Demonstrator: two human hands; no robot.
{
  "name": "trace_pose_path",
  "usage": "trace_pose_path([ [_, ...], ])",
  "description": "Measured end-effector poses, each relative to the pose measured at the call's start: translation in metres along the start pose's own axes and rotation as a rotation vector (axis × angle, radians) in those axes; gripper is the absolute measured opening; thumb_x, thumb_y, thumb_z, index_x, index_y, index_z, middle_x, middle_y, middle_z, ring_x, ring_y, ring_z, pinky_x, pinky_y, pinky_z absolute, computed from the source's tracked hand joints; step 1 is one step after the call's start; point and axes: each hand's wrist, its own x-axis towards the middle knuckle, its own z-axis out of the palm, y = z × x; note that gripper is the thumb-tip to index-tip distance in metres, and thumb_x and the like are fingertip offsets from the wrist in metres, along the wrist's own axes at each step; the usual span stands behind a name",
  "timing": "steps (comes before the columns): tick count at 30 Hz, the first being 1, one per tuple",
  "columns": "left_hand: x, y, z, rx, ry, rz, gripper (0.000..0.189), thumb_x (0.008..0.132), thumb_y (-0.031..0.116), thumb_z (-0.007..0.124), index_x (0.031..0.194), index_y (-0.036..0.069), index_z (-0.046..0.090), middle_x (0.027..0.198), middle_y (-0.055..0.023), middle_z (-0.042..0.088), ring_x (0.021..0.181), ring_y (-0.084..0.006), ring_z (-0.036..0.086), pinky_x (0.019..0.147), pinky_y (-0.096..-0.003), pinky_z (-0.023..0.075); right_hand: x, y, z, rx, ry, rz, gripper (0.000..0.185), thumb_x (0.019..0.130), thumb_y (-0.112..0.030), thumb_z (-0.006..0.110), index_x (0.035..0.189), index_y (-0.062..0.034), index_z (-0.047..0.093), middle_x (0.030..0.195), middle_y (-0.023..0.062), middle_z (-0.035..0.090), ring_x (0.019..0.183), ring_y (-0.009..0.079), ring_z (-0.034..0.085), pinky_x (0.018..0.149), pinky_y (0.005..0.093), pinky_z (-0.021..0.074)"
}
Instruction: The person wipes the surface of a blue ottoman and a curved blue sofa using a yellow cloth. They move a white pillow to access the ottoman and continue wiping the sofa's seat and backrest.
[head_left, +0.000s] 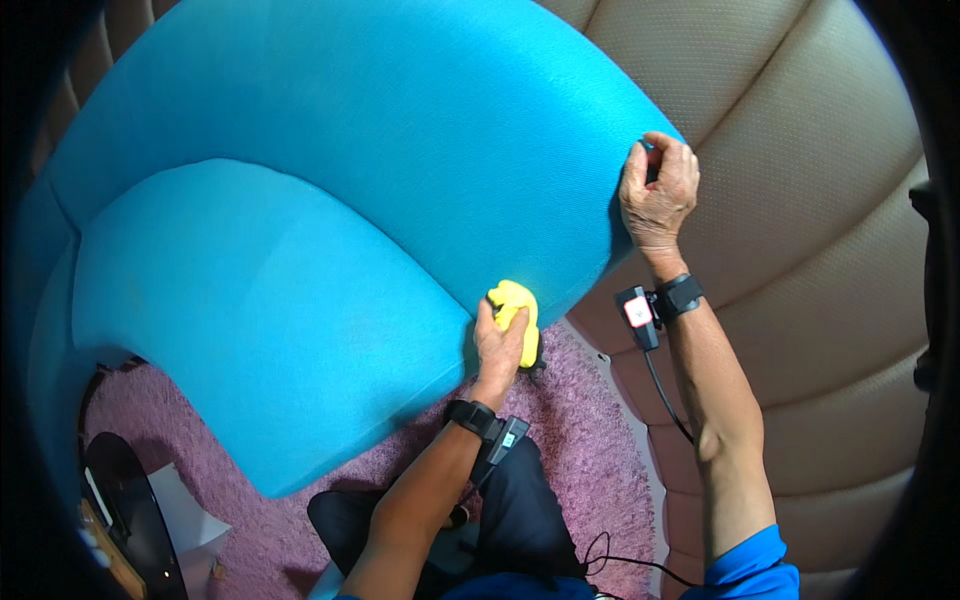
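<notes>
My left hand (501, 346) grips a bunched bright yellow cloth (531, 319), which has some dark parts at its edges. The cloth lies against the lower front end of the backrest of a curved blue fabric sofa (420, 142), close to the seat cushion (270, 300). Higher up, my right hand (663, 184) rests at the backrest's outer end, beside the padded wall. Its fingers are curled towards the thumb, with a small dark gap between them. Whether anything is pinched there is unclear.
Quilted beige wall panels (795, 187) curve close along the right. A pink shaggy carpet (592, 420) covers the floor. At lower left stands a dark glossy tabletop (139, 510) near a white sheet (184, 502). A black cable (637, 559) trails beside my legs (517, 510).
</notes>
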Motion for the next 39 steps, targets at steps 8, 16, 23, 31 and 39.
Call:
trace_pose_path([
  [8,0.03,0.108,0.086,0.428,-0.007,0.77,0.053,0.084,0.008,0.076,0.13,0.003,0.05,0.121,-0.0183,0.054,0.113,-0.034,0.058,0.093,-0.0416,0.0502,0.003,-0.007,-0.004,-0.061,0.041,-0.03,0.006,0.086,-0.013,0.066,0.091,-0.0105,0.065,0.079,0.0019,0.054,0.074,0.0189,0.05,0.071,0.0368,0.039],
  [16,0.011,0.065,0.058,0.556,0.121,0.74,0.054,0.082,0.005,0.076,0.129,0.003,0.05,0.123,-0.0205,0.05,0.113,-0.039,0.053,0.098,-0.0464,0.0452,0.004,-0.006,-0.004,-0.059,0.039,-0.009,0.006,0.086,-0.014,0.064,0.091,-0.0097,0.065,0.081,0.004,0.054,0.076,0.0209,0.05,0.072,0.0383,0.0393],
  [23,0.034,0.11,0.101,0.556,0.097,0.943,0.057,0.074,0.0,0.076,0.127,0.004,0.055,0.119,-0.019,0.052,0.11,-0.0372,0.054,0.094,-0.0446,0.0459,0.005,-0.009,-0.004,-0.082,0.048,-0.017,0.008,0.085,-0.013,0.064,0.092,-0.01,0.065,0.082,0.0039,0.054,0.077,0.0213,0.05,0.072,0.0382,0.0393],
  [31,0.032,0.097,0.084,0.602,0.07,0.956,0.061,0.074,0.0,0.077,0.13,0.006,0.054,0.122,-0.0178,0.051,0.111,-0.0376,0.053,0.095,-0.0445,0.0467,0.004,-0.007,-0.004,-0.08,0.057,-0.035,0.008,0.084,-0.013,0.063,0.092,-0.0104,0.064,0.082,0.0038,0.053,0.077,0.0215,0.049,0.072,0.038,0.0386],
  [39,0.029,0.108,0.078,0.578,0.069,0.893,0.057,0.076,0.005,0.081,0.126,0.003,0.055,0.119,-0.0181,0.052,0.11,-0.0364,0.054,0.094,-0.0435,0.0463,0.006,-0.011,-0.007,-0.095,0.048,-0.06,0.008,0.087,-0.01,0.061,0.094,-0.0095,0.065,0.082,0.0034,0.053,0.077,0.0201,0.049,0.072,0.0367,0.0388],
])
